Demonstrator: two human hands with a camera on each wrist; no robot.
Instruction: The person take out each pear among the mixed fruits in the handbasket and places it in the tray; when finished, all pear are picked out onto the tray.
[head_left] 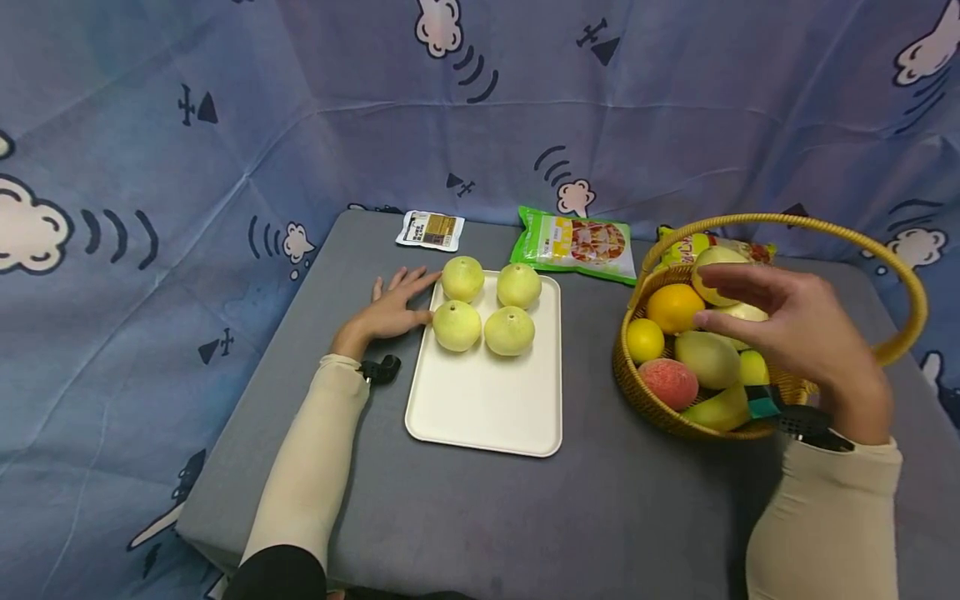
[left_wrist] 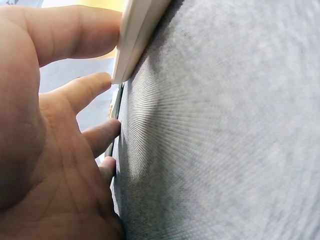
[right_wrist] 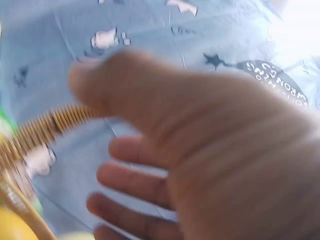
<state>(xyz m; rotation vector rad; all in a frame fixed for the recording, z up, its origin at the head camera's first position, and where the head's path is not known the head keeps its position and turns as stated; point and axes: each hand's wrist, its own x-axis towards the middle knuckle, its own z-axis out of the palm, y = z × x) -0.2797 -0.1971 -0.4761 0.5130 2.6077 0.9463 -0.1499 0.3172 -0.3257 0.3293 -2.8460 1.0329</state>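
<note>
Left hand (head_left: 393,308), fingers spread, touches a tray (head_left: 483,408) of four pale fruits (head_left: 509,331) while the right hand (head_left: 806,321), thumb parted from fingers, hovers above a fruit basket (head_left: 647,406); lettering (right_wrist: 294,90) on the cloth (right_wrist: 150,30) reads "WRONG"

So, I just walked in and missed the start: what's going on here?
A person's left hand is against the edge of a white tray, where four pale green fruits sit toward the far end. The right hand, open and holding nothing, is at a basket of mixed fruit; whether it touches any is hard to tell. Packets lie farther back.
</note>
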